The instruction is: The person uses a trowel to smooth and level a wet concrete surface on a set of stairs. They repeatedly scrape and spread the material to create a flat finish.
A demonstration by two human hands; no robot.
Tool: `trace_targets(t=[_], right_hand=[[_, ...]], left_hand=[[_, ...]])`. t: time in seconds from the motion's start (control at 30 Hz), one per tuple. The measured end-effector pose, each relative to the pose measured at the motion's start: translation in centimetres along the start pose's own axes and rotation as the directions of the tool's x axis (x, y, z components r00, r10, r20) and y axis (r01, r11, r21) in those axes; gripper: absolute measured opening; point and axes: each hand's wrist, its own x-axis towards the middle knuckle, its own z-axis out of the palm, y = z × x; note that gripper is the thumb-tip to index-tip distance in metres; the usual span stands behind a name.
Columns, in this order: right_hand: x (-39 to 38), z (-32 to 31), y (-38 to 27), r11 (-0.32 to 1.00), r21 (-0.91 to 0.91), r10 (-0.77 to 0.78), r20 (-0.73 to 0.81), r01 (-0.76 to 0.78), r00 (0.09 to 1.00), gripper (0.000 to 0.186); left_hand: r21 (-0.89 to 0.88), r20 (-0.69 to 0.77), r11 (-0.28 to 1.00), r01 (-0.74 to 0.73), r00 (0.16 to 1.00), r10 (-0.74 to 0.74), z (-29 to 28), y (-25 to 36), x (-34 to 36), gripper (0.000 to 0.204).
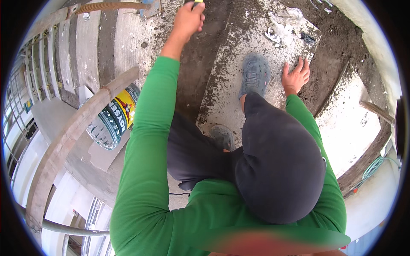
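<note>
**Hands on a rough concrete stair**

Head view. The left hand (188,20) reaches far forward at the top edge of the picture, arm stretched straight in a green sleeve (147,128). Its fingers are curled together around a small yellow-green object (197,2), of which only a tip shows at the frame edge; what kind of thing it is cannot be told. The object sits above the dark, damp strip of a concrete step (200,55).

A paint bucket (113,117) with a yellow, dark and teal label stands to the left, on a lower ledge just behind a curved wooden rail (64,145). Its body is spattered with grey; its inside is hidden from this angle, so its contents cannot be told.

The right hand (294,77) lies flat, fingers spread apart, palm down on the gritty grey step surface (239,42), holding nothing. It rests just beside a grey clog shoe (255,74) planted on the same step. A second grey shoe (222,136) stands on a lower step, partly covered by dark trousers (277,166). Crumpled whitish debris (282,25) lies further up the step, well apart from both hands. A green hose (373,168) curls at the right edge.
</note>
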Motion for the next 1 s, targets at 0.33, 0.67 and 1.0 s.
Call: trace_targets(t=[0.33, 0.67, 1.0], right_hand=[[0.9, -2.1, -3.9, 0.948, 0.272, -0.163, -0.028, 0.164, 0.986, 0.059], [3.4, -9.1, -24.4, 0.294, 0.685, -0.619, 0.668, -0.666, 0.413, 0.028], [8.5, -11.1, -30.0, 0.722, 0.691, -0.611, 0.603, 0.048, 0.513, 0.032]], left_hand=[[-0.063, -0.065, 0.995, 0.08, 0.994, -0.084, 4.0, -9.1, -16.3, 0.034], [-0.07, 0.195, 0.967, -0.244, 0.948, 0.253, 2.1, -7.5, -16.1, 0.076], [0.18, -0.038, 0.977, 0.113, 0.993, -0.108, -13.7, -12.7, -20.6, 0.048]])
